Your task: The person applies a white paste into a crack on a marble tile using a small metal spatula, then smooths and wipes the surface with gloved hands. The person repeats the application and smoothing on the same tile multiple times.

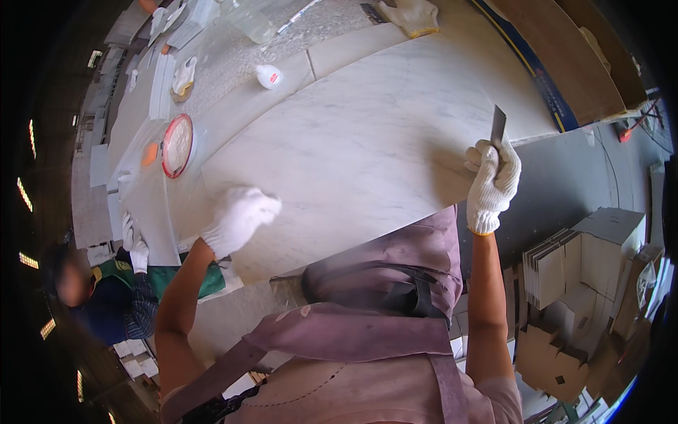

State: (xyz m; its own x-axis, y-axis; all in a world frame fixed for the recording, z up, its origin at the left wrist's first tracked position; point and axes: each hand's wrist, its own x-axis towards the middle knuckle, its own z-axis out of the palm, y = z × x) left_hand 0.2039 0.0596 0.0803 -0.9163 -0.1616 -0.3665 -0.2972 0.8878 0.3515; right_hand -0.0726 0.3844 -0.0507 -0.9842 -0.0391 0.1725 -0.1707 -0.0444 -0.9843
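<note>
A large white marble-look slab point(339, 134) with faint grey veins lies before me. My right hand point(494, 177), in a white knit glove, is raised near the slab's right edge. Its fingers are closed round a flat metal scraper blade point(498, 126), which points up and away from me. My left hand point(244, 218), gloved the same way, is at the slab's near left part. Motion blurs its fingers, so whether it holds anything is hidden. Beyond it, to the left, stands a red-rimmed tub point(177, 145) of whitish paste.
A small white bottle point(269, 77) stands at the slab's far side. Spare gloves point(412, 15) lie at the back. A cardboard box point(565, 56) sits at the far right, stacked cartons point(593, 254) at the lower right. At left, a co-worker's gloved hands point(135, 244) touch another slab.
</note>
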